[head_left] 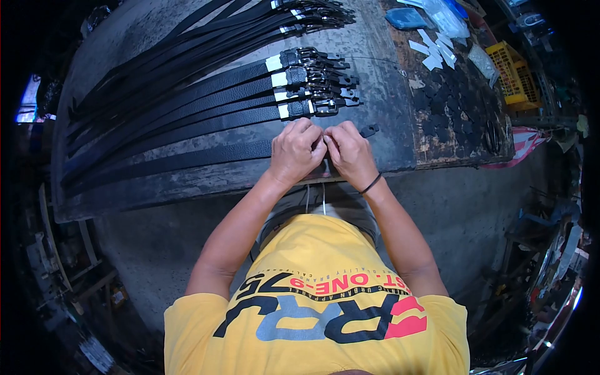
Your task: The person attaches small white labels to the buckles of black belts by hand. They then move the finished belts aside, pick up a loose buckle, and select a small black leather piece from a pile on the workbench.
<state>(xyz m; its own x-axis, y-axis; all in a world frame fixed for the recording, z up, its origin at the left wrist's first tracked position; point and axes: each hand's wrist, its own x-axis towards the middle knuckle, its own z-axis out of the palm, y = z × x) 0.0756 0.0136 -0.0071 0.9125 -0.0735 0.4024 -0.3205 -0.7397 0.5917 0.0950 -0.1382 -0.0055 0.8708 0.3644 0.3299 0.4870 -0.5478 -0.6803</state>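
My left hand [296,150] is closed over the buckle end of a black leather belt [212,157], which runs away to the left along the table's near edge. My right hand [351,154] is beside it, fingers pinched at the same end and fingertips almost touching the left hand's. The buckle and whatever small part lies between the fingertips are hidden. A black tag [370,131] shows just past the right hand. Behind the hands lies a row of black belts [225,100] with dark metal buckles [325,106] and white bands [279,80] near the buckles.
Another bundle of belts [250,28] lies farther back on the table [381,81]. To the right are white labels [434,50], scattered black pieces [447,100], plastic bags [445,17] and a yellow crate [514,75]. The table's near edge runs below my hands.
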